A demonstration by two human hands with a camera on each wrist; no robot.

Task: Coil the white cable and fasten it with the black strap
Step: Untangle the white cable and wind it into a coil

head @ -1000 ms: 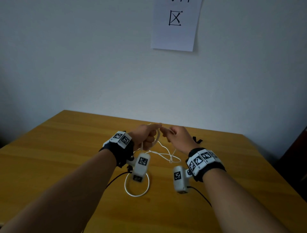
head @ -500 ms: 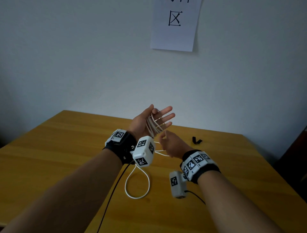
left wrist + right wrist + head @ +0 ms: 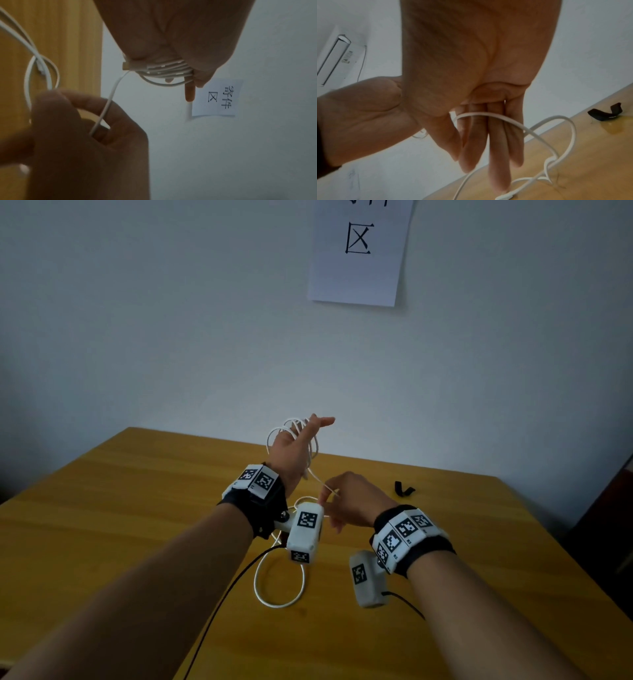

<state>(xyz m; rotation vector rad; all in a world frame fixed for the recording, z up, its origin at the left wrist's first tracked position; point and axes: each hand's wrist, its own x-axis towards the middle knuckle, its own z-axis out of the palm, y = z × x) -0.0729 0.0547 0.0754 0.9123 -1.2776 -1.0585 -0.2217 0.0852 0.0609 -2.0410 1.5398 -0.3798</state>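
My left hand (image 3: 291,450) is raised above the wooden table (image 3: 137,508), back towards me, fingers straight. Several turns of the white cable (image 3: 310,446) are wound round it. In the left wrist view the thumb lies over the coils (image 3: 168,69) and a connector end sticks out beside them. My right hand (image 3: 356,501) is lower and to the right, pinching the strand that runs down from the coils. The slack forms a loop (image 3: 279,587) on the table under my left wrist. The black strap (image 3: 404,490) lies loose at the far right, apart from both hands.
A sheet of paper (image 3: 358,251) with printed characters hangs on the white wall behind the table. Thin black wires (image 3: 233,583) trail from the wrist cameras across the tabletop near the cable loop. A dark object stands past the table's right edge.
My left hand has risen and turned from palm-facing to back-facing with the coils on it. My right hand has dropped lower, drawing the strand down from the coils.
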